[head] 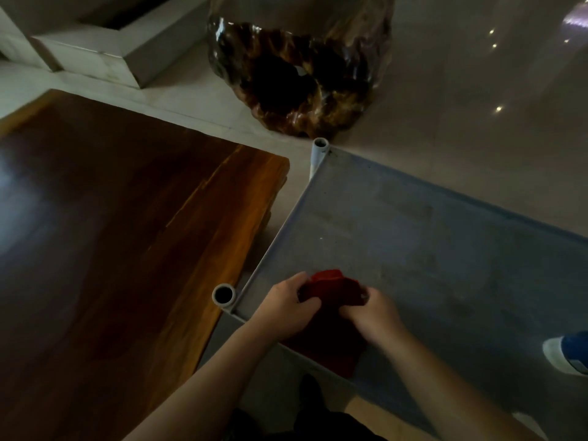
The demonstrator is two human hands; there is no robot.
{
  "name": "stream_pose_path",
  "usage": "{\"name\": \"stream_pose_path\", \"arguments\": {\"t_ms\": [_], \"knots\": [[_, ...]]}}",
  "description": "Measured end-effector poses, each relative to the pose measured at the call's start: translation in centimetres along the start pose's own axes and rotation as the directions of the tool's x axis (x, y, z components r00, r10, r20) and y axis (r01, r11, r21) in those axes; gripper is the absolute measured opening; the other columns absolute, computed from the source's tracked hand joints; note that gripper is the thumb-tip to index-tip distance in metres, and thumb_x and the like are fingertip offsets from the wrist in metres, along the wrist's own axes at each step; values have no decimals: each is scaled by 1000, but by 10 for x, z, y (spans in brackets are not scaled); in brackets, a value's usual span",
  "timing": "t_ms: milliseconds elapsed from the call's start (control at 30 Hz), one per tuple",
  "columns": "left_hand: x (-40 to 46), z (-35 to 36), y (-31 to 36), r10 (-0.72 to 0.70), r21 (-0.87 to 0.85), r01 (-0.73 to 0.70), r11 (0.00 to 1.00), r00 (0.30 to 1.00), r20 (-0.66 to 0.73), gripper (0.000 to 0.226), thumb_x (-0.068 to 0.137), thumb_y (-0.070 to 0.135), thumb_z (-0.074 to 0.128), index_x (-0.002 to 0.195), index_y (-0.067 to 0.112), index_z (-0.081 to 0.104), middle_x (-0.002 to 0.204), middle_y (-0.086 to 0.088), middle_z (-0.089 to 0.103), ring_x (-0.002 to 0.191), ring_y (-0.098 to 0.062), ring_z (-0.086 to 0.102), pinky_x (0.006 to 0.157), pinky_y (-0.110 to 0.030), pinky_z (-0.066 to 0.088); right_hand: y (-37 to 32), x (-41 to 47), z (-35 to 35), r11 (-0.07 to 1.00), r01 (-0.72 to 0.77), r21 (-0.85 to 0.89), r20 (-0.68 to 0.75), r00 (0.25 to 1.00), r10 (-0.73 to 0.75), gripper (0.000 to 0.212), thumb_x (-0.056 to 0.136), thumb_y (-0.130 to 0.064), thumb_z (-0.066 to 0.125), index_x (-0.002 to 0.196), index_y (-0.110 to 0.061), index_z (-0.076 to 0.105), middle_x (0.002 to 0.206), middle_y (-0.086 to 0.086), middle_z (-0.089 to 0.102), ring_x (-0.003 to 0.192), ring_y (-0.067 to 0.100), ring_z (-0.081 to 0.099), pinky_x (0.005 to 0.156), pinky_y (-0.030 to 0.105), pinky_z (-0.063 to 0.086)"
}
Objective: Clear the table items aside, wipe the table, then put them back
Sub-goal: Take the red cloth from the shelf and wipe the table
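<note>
A red cloth [331, 289] lies bunched at the near left corner of a grey shelf top [413, 237], with part of it hanging down below my hands. My left hand [286, 302] grips the cloth's left side. My right hand [374, 313] pinches its right side. Left of the shelf lies a dark, glossy wooden table [121, 230] with nothing on the part I can see.
The shelf has open tube posts at its corners [223, 295] [320, 144]. A large polished root-wood stump [299, 68] stands on the tiled floor beyond. A pale stone block [105, 49] sits at the back left. A blue and white shoe [569, 353] shows at the right edge.
</note>
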State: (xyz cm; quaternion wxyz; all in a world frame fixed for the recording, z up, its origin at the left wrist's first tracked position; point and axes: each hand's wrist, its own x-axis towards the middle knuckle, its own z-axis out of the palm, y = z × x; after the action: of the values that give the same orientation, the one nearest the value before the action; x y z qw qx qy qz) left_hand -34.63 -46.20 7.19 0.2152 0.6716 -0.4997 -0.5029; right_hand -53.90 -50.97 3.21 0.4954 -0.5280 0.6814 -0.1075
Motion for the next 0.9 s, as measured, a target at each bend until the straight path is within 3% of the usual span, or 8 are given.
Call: {"name": "stream_pose_path", "arguments": {"t_ms": [133,300,433,567,733,900], "knots": [[-17,-10,6,-32,-209,29,978,999,-11,17,86,21,62,102,25,62,98,-9,70,85,-21,70,81,-46,59,-8,2,-6,997,57,42,95,994,-61,35,73,-11,80,108,-15,74,90,2,77,86,22,74,74,34,58],[-42,-33,4,-38,-520,17,854,999,-30,21,88,3,59,109,6,57,95,-14,62,82,-26,62,74,-39,53,-35,-4,-12,977,176,120,197,960,-198,33,78,-2,76,110,-12,75,95,3,78,85,17,72,71,27,54],[-69,-55,0,1,-720,-71,691,995,-97,16,85,3,61,98,11,56,92,-14,58,79,-26,59,65,-34,49,-70,-16,-12,949,226,220,300,910,-286,25,82,0,75,96,-20,76,82,-4,79,73,9,73,61,21,52],[-99,-74,-10,-13,-804,-173,569,976,-219,19,75,6,63,91,12,54,84,-10,57,70,-21,57,58,-29,46,-109,-34,-2,927,251,279,462,811,-359,20,86,3,70,98,-12,77,85,4,79,73,15,75,59,22,54],[-152,-91,-39,-72,-828,-281,486,931,-358,12,86,4,62,94,13,59,88,-7,64,77,-21,63,65,-32,53,-145,-58,26,902,344,262,643,635,-429,17,90,-13,72,105,-17,77,98,8,79,88,22,76,67,25,56],[-211,-93,-73,-222,-821,-369,436,840,-495,17,82,12,68,99,14,64,95,-10,68,85,-25,66,72,-38,56,-172,-87,76,898,380,224,782,480,-398,24,76,-34,77,99,-28,78,103,6,78,96,24,75,75,31,58]]}}
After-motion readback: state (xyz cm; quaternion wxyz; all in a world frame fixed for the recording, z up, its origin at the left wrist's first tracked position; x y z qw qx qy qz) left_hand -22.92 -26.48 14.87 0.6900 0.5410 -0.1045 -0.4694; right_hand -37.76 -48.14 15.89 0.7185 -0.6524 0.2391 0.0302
